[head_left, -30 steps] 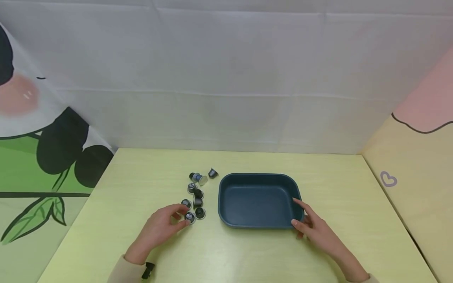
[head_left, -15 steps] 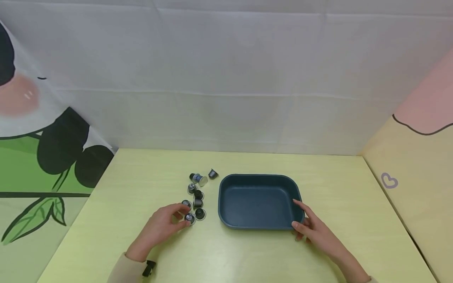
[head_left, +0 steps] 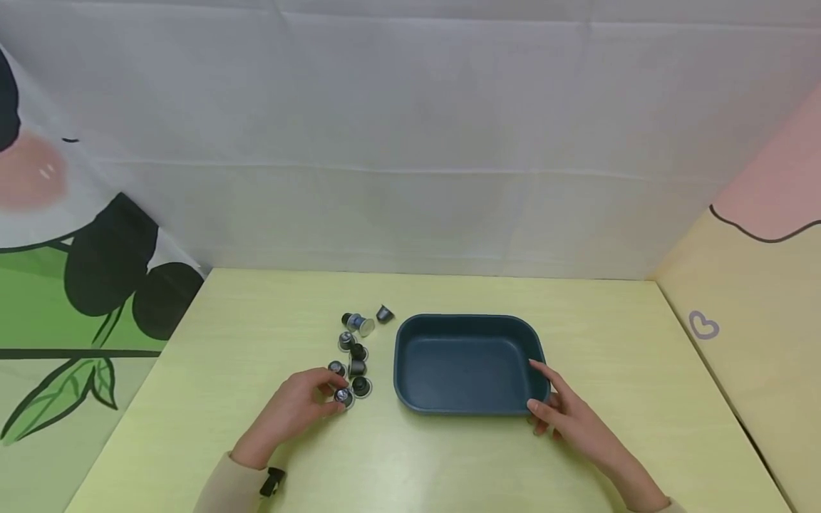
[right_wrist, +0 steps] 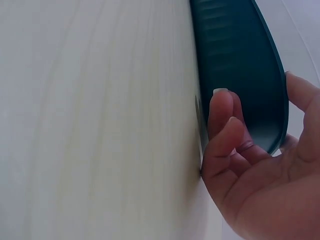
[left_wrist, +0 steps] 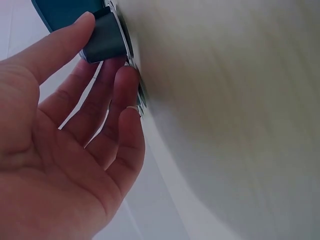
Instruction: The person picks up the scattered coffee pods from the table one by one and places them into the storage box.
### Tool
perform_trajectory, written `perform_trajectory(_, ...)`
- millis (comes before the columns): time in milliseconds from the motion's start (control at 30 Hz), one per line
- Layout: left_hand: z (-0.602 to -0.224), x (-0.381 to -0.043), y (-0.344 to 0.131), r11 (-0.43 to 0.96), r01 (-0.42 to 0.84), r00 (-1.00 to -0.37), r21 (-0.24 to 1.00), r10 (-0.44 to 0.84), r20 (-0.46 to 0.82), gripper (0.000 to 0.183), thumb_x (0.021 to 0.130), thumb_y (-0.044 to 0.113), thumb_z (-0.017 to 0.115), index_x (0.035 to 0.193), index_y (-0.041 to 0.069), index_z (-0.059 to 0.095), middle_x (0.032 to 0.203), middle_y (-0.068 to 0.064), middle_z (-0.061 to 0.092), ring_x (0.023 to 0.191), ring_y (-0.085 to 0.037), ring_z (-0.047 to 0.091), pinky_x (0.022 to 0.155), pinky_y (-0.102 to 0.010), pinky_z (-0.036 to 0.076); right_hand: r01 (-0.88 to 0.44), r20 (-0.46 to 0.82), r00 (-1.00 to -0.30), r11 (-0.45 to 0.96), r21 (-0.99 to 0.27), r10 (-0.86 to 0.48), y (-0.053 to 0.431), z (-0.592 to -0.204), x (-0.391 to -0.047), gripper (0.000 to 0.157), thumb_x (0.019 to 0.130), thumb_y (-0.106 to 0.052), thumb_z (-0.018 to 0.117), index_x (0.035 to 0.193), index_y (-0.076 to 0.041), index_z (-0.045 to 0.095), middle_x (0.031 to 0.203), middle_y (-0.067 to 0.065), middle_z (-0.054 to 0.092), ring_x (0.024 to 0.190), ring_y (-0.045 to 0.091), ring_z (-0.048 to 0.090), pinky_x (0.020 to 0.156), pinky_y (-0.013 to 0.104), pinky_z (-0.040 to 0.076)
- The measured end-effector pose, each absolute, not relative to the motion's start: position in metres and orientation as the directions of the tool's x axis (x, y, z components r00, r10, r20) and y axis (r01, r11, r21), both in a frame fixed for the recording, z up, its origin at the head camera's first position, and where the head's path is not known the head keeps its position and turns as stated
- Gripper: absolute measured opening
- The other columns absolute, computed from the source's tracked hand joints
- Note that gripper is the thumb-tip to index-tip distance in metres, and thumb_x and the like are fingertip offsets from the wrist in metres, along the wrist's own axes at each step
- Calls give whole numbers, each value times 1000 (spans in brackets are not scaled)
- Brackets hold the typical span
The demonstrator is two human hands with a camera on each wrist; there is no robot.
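My left hand (head_left: 296, 405) pinches the nearest coffee capsule (head_left: 344, 397) between thumb and fingers at the left of the table. In the left wrist view the thumb lies on the dark side of this capsule (left_wrist: 107, 41), whose rim is down against the table. Several other dark and silver coffee capsules (head_left: 357, 367) lie in a loose column behind it. My right hand (head_left: 577, 424) holds the front right corner of a dark blue rectangular tray (head_left: 468, 374), thumb and index finger at its rim. In the right wrist view the other fingers curl beside the tray's outer wall (right_wrist: 235, 55).
The tray, with a bare floor, stands on the pale yellow table (head_left: 442, 463) to the right of the capsules. A single capsule (head_left: 384, 314) lies near its back left corner. A white cloth backdrop (head_left: 410, 142) closes the back, and printed panels (head_left: 763, 320) stand at the sides.
My left hand has shifted very slightly, still at the same capsule. The right hand and tray hold their place; the small shift of the whole scene comes from the head camera.
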State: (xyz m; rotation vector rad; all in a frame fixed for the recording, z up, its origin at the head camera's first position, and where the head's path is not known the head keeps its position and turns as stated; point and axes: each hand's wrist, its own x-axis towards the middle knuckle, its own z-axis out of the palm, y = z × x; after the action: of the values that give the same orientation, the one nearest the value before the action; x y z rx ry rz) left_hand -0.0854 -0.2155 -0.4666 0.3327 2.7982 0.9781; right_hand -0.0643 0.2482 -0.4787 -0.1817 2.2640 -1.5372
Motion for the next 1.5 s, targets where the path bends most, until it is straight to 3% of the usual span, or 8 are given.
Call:
perform_trajectory(433,-464,-88,-216,737,162,-958,656,278,-76,28,79,16,84,105,18,73,93,12,67,87,-13,62,72,-31,49,105,-241,-914,384,-918,-327,248,-475,-67,66,104,-24,56,158,-22,19,86,16,66,72,29,65,55,31,48)
perform_trajectory(733,-459,-85,-213,708,131,-967,694,245,-67,28,79,12,84,103,19,73,92,13,67,88,-13,63,77,-37,53,112,-248,-916,391,-914,-317,250,-475,-66,66,104,-25,56,158,-23,20,86,16,66,72,28,65,56,31,48)
perform_trajectory(1267,-447,-83,-209,661,261,-949,704,311,60,30,81,16,83,110,19,74,103,16,67,90,-7,64,74,-33,53,136,-273,-905,386,-912,-325,249,-473,-64,67,104,-25,56,158,-24,18,87,18,66,73,29,65,55,32,48)
perform_trajectory(1500,-437,-88,-203,632,308,-936,711,337,105,32,82,14,83,112,18,75,102,15,67,89,-15,66,74,-32,53,124,-265,-907,393,-911,-327,250,-475,-64,67,104,-26,57,159,-25,18,87,17,66,73,28,65,56,32,48)
